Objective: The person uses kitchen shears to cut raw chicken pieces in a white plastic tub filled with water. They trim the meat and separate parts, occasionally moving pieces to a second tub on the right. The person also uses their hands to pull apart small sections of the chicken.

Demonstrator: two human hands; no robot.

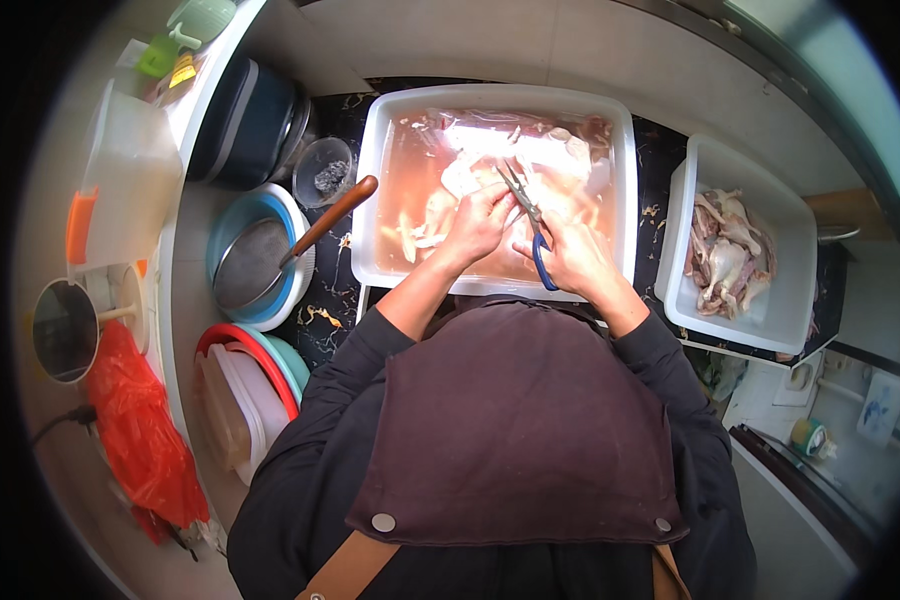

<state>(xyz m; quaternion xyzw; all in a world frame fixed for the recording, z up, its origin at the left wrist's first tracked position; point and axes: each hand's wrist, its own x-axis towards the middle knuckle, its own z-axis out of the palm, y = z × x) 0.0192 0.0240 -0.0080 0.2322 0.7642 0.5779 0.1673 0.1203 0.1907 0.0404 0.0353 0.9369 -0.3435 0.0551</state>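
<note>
A large white tub [368, 190] of pinkish water with pale raw poultry pieces [448, 180] sits straight ahead on the dark counter. My left hand [478, 222] grips one pale piece over the water. My right hand [573, 255] holds blue-handled scissors [526, 215], whose blades point up and left toward the piece in my left hand. Both forearms reach out over my dark brown apron.
A second white tub [792, 300] to the right holds cut raw poultry pieces [728, 252]. On the left are a blue-rimmed basin with a wooden-handled strainer [315, 232], a small glass bowl [324, 170], a dark pot [248, 122], stacked plastic containers [242, 400] and a red bag [140, 430].
</note>
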